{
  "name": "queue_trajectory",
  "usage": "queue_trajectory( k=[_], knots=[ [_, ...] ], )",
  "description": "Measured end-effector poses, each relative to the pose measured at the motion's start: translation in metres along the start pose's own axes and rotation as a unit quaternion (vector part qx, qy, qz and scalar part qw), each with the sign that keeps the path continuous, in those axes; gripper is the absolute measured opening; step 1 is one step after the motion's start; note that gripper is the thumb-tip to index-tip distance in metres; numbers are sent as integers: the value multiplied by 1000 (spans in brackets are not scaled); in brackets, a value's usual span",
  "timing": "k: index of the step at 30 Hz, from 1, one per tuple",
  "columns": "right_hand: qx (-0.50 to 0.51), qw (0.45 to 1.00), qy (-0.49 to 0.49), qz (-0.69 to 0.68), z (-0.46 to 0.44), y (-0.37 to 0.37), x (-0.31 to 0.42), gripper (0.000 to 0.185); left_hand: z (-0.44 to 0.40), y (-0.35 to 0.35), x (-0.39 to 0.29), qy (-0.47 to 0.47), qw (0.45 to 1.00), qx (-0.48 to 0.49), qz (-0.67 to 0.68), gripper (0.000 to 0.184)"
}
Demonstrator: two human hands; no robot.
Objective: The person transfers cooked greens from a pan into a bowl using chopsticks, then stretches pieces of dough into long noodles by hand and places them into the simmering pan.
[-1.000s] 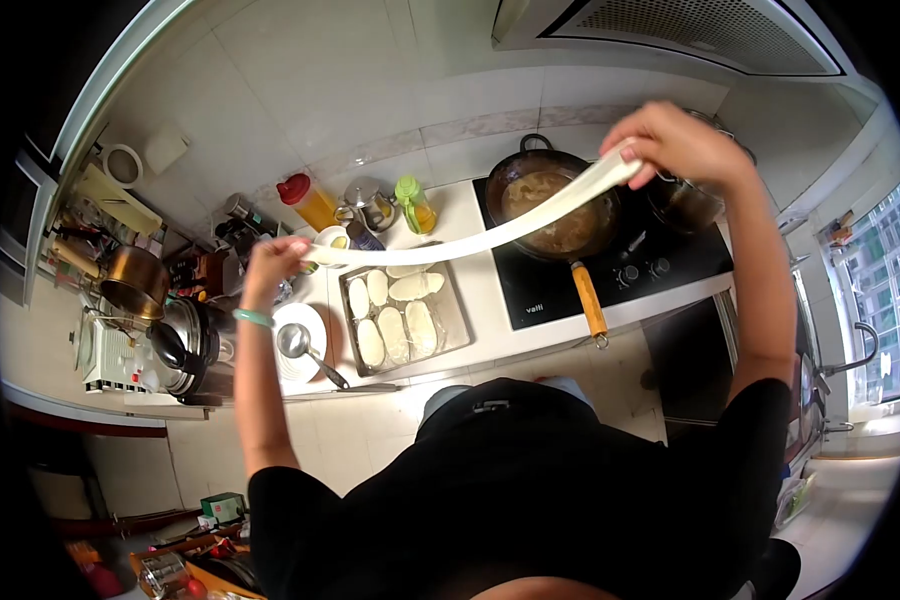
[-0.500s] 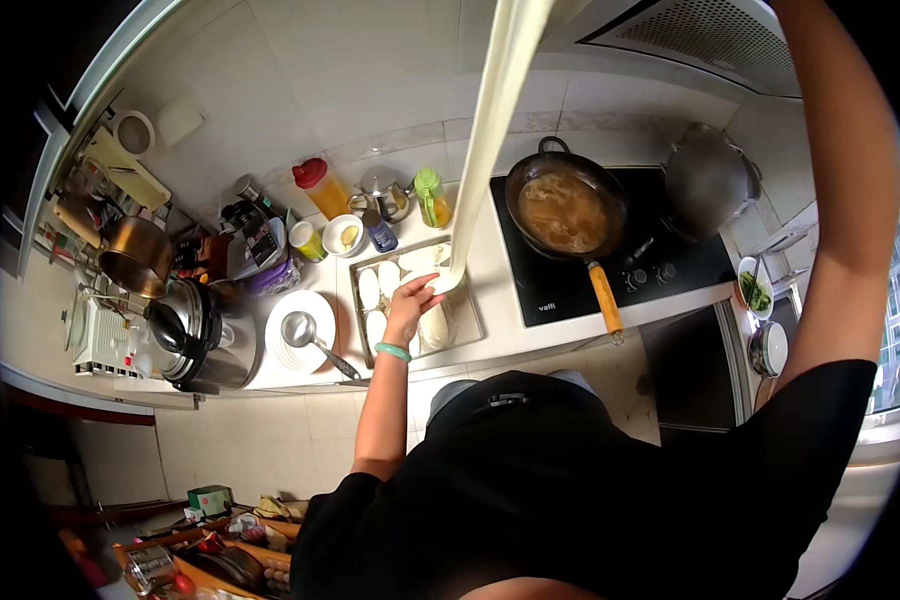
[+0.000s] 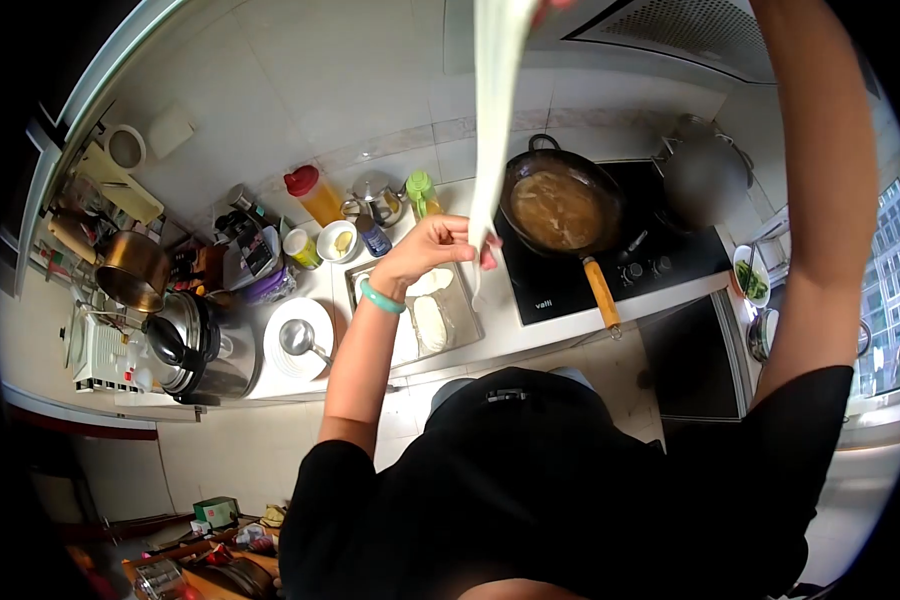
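Observation:
A long, pale dough strip [image 3: 495, 110] hangs stretched from the top edge of the view. My left hand [image 3: 432, 252], with a green bangle at its wrist, pinches the strip near its lower end; a short tail dangles below the fingers. High up, only some fingertips of my right hand [image 3: 550, 8] show, closed at the strip's upper part. Beneath my left hand lies a metal tray [image 3: 462, 330] with several white dough pieces [image 3: 430, 322] in it, partly covered by my forearm.
Right of the tray, a wok [image 3: 560, 205] with brown broth sits on the black cooktop [image 3: 560, 305], its wooden handle jutting toward me. A steaming pot [image 3: 705, 175] stands behind. A ladle [image 3: 298, 337] rests on white plates [image 3: 280, 362]. Bottles and a pressure cooker [image 3: 185, 340] line the left.
My left hand has risen from over the tray and moved right, still pinching the dough strip. The strip now hangs more upright, and fingertips of my right hand have come into view at the top.

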State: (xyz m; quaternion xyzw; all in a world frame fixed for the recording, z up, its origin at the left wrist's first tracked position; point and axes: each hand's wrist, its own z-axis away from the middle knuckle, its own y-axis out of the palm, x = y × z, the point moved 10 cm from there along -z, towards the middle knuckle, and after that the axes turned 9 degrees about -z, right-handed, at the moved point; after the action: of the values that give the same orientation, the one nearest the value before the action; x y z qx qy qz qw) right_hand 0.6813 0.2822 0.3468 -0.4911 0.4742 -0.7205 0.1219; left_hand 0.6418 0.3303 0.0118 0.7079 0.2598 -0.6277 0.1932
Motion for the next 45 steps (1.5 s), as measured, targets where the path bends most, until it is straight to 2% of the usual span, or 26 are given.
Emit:
queue_trajectory(
  k=[1, 2, 5, 6, 8, 10, 12, 18, 19, 20, 23, 24, 26, 28, 30, 31, 33, 38, 40, 42, 44, 45],
  knots=[
    [-15, 999, 14, -31, 9, 0, -15, 25, -4, 1, 7, 4, 999, -25, 37, 37],
    [-32, 997, 32, -66, 19, -1, -34, 25, -4, -1, 13, 2, 999, -23, 37, 37],
    [-100, 977, 99, -159, 59, -9, -94, 24, 0, 12, 19, -53, 994, 81, 40, 25],
    [-122, 971, 98, -182, 74, -12, -122, 30, 0, 12, 8, -57, 994, 86, 37, 25],
    [-163, 973, 41, -158, 102, -2, -156, 26, 3, 16, -18, -66, 989, 125, 34, 26],
    [-202, 938, 99, -265, 130, 24, -211, 28, 0, 21, -54, -53, 983, 174, 25, 27],
    [-171, 906, 139, -361, 141, 70, -257, 25, -6, 27, -91, -48, 975, 214, 16, 27],
    [-80, 748, 25, -658, 111, 206, -307, 39, -31, 27, -156, -58, 968, 239, -51, 28],
    [-65, 723, 6, -688, 102, 222, -309, 41, -34, 23, -160, -79, 975, 200, -55, 30],
    [-50, 695, -13, -717, 93, 236, -308, 44, -36, 23, -165, -80, 975, 200, -59, 30],
    [-61, 662, -45, -746, 70, 268, -307, 48, -41, 21, -170, -108, 947, 283, -107, 32],
    [-35, 633, -77, -769, 66, 278, -302, 45, -44, 18, -172, -109, 946, 284, -111, 32],
    [-32, 611, -93, -786, 59, 297, -308, 42, -46, 17, -172, -116, 936, 305, -131, 31],
    [-43, 612, -71, -787, 56, 308, -309, 39, -53, 18, -175, -120, 934, 308, -137, 31],
    [-33, 657, -55, -751, 58, 316, -309, 42, -58, 23, -175, -123, 932, 312, -139, 31],
    [-33, 657, -56, -751, 58, 315, -309, 42, -61, 27, -174, -123, 928, 318, -147, 31],
    [-15, 729, -44, -683, 58, 318, -303, 49, -68, 38, -171, -125, 914, 350, -163, 32],
    [42, 765, 4, -643, 58, 317, -290, 62, -77, 66, -165, -145, 893, 392, -168, 32],
    [5, 900, 39, -434, 52, 296, -290, 67, -75, 79, -161, -156, 874, 430, -167, 31],
    [-120, 868, 3, -482, 57, 234, -255, 60, -77, 87, -157, -157, 872, 434, -161, 29],
    [-146, 817, -173, -530, 47, 197, -232, 66, -79, 91, -149, -175, 874, 426, -153, 30],
    [-143, 809, -210, -530, 46, 180, -207, 73, -79, 92, -145, -178, 876, 424, -150, 31]
  ],
)
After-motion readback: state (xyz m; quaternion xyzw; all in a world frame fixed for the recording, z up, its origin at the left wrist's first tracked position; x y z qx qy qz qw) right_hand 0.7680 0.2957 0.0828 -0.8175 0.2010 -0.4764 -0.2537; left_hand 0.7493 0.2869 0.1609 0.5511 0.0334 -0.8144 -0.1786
